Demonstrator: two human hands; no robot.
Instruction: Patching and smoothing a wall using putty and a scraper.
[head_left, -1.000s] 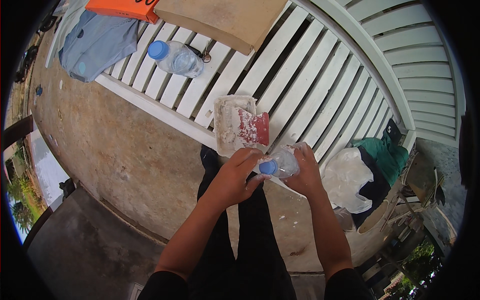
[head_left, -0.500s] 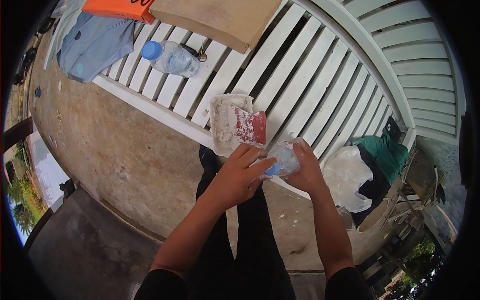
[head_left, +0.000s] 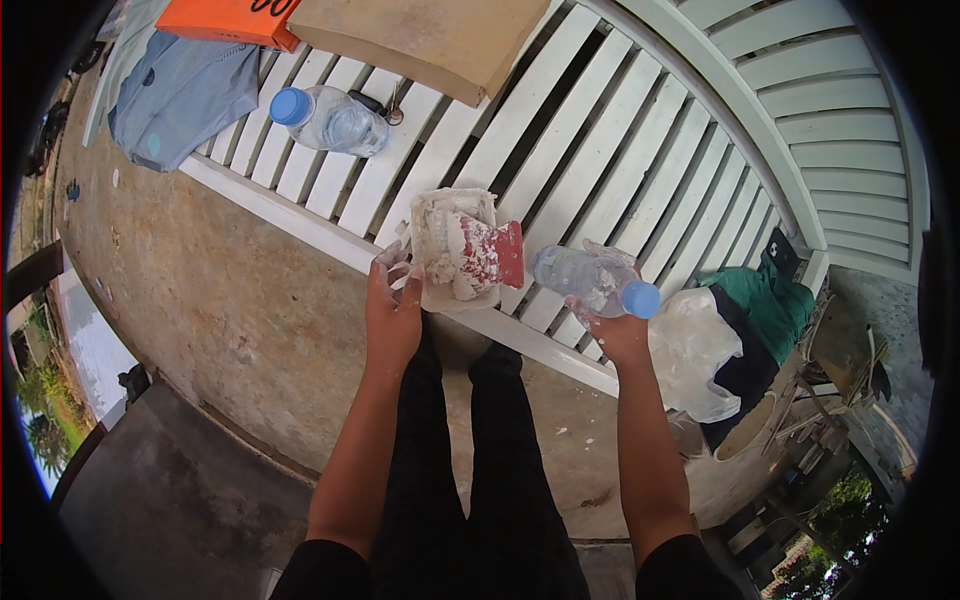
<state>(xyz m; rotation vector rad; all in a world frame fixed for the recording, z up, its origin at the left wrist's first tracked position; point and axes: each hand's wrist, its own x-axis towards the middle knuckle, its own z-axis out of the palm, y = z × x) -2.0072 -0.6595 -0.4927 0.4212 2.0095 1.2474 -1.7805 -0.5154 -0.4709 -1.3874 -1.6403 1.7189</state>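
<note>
My right hand [head_left: 612, 318], smeared with white, is wrapped round a clear plastic bottle [head_left: 580, 275] with a blue cap, tilted over the bench slats, cap end toward me. Left of it, a shallow tub [head_left: 422, 222] crusted with white paste rests at the bench's front edge. A red piece [head_left: 510, 255], coated in white and flared at one end, lies in the tub and juts past its right rim. My left hand [head_left: 394, 300] is at the tub's left side, fingers apart and whitened, the thumb by the rim. Whether it grips the rim is hard to see.
Farther back on the white slatted bench [head_left: 590, 180] lie another blue-capped bottle [head_left: 340, 120], keys [head_left: 394, 114], a cardboard box [head_left: 420, 40], an orange box [head_left: 225, 20] and a grey-blue cloth [head_left: 185, 95]. At right are a white plastic bag [head_left: 695, 350] and green cloth [head_left: 765, 305].
Both hands were together at the bottle's cap. My left hand has let go and moved left to the tub. My right hand has turned the bottle, its cap now pointing right.
</note>
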